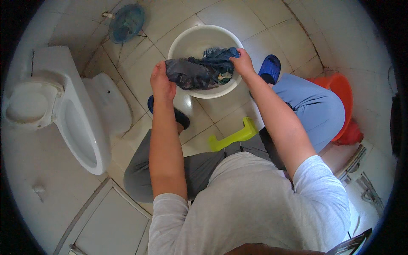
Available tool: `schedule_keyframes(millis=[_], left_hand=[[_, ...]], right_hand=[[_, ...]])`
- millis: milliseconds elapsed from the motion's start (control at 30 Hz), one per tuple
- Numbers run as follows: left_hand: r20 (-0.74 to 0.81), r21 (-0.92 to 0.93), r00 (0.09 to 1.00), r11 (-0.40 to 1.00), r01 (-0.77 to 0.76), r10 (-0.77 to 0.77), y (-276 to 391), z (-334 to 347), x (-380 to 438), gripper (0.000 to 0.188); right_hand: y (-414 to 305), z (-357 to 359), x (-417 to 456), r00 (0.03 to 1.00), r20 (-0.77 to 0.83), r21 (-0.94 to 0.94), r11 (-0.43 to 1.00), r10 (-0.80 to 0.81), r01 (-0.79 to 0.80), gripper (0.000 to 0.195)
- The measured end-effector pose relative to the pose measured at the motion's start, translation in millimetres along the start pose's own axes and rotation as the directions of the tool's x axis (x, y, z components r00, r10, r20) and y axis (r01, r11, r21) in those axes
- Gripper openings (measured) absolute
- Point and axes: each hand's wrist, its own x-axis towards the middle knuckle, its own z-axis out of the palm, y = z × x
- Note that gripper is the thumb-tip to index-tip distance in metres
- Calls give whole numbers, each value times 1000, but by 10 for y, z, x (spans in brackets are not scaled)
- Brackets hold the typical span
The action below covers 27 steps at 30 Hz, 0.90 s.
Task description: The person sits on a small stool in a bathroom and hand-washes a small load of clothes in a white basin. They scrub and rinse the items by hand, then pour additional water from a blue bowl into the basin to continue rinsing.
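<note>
Both hands hold a dark, wet-looking cloth garment (194, 74) stretched across a white round plastic basin (220, 92) on the tiled floor. My left hand (163, 79) grips its grey end at the basin's left rim. At the right rim, my right hand (243, 63) pinches the navy end between thumb and fingers. Part of the garment hangs within the basin, with a striped bit and a light patterned patch showing. The cloth hides much of the basin's bottom, so its contents there cannot be told.
A white toilet (79, 134) stands at the left. A translucent blue basin (127, 24) is at the upper left. An orange bucket (346, 92) stands right of my knee, a red plastic item (350, 134) beside it. A yellow-green plastic stool (236, 137) shows between my legs.
</note>
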Motion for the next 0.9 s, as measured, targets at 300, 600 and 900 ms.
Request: schedule_keyframes(millis=[300,600,900], left_hand=[[106,-102,975,977,-186,196,586,633,-66,14],[123,53,955,959,-278,270,856,955,-111,14],[-66,550,965,816,-176,252,-126,153,60,17]], right_hand=[[-306,-56,-92,978,149,-424,903,145,-69,43],[-1088,-203,-160,978,157,368,927,-135,69,27],[-1873,-456,-322,922,281,841,532,-268,-101,15]])
